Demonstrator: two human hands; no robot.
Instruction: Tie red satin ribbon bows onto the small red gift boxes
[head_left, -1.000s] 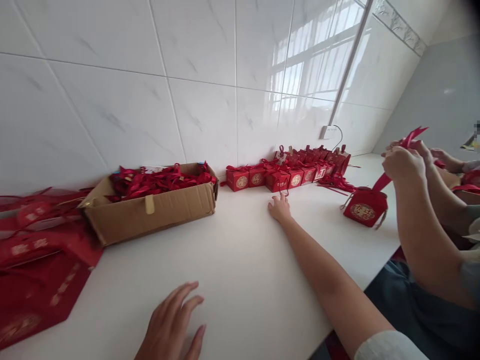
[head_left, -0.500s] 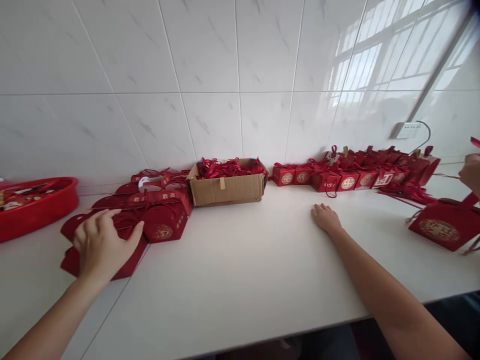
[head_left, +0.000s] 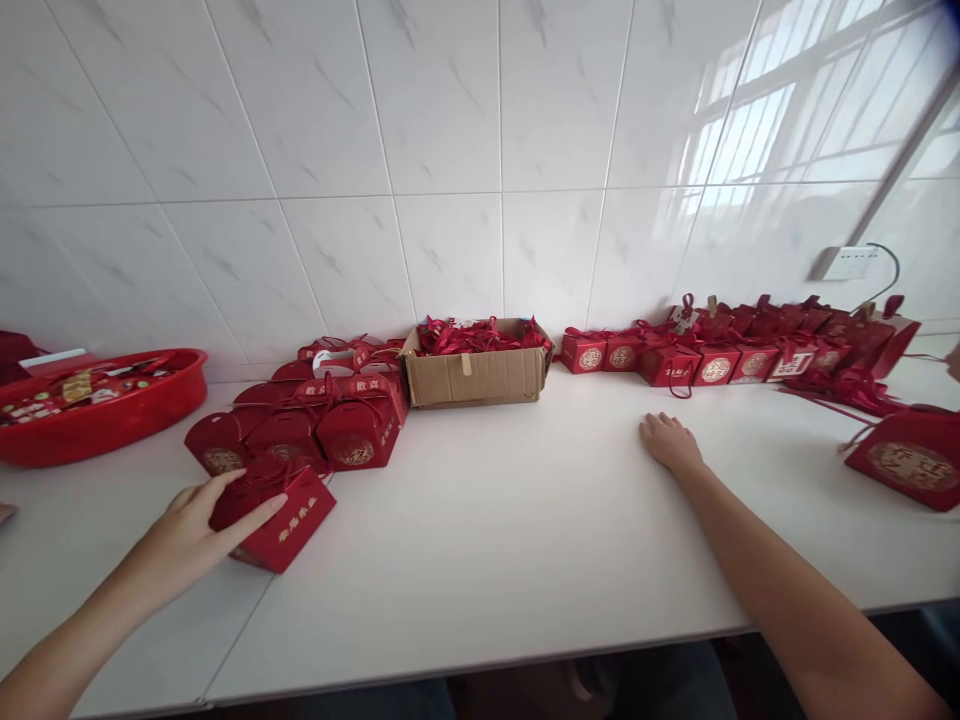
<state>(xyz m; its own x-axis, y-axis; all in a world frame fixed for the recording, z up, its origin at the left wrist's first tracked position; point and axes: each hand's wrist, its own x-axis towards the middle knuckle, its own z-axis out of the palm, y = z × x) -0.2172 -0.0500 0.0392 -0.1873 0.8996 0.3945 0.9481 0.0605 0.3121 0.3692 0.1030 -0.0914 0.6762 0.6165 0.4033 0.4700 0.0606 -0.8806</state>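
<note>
- Moved since the earlier frame: left hand (head_left: pixel 191 525) now closed on a red box (head_left: pixel 304 515), which sits more askew. Right hand (head_left: pixel 670 440) little changed.
- Far left: red basin (head_left: pixel 112 435) holding small packets (head_left: pixel 75 388); sliver of another person's hand (head_left: pixel 6 512) at the view's edge.
- Red box location: near side of the table (head_left: pixel 465 520), left part, over the seam, just in front of a cluster of similar boxes (head_left: pixel 356 440).
- Left grip: closed on the red box, thumb along the side wall, fingers over the top. Contact of the hidden fingertips cannot be told.
- Handling (judged): light, thin folded card; walls stiff enough to hold shape but likely to dent under a hard pinch. Surface perhaps slightly slippery. Best hold — two opposite side walls, low on the body, sparing the soft ribbon.
- Appearance: deep red, gold characters on the side wall, dark red ribbon bunched on top. Upright, set at an angle to its neighbours; front face partly covered by the hand.
- Centre: brown carton (head_left: pixel 480 378) against the wall, filled with red ribbons (head_left: pixel 480 337).
- Right: right hand palm down on the table, fingers loosely bent, holding nothing — near a row of small red boxes (head_left: pixel 712 365).
- Far right: larger red box (head_left: pixel 911 460), gold emblem, cord at its side.
</note>
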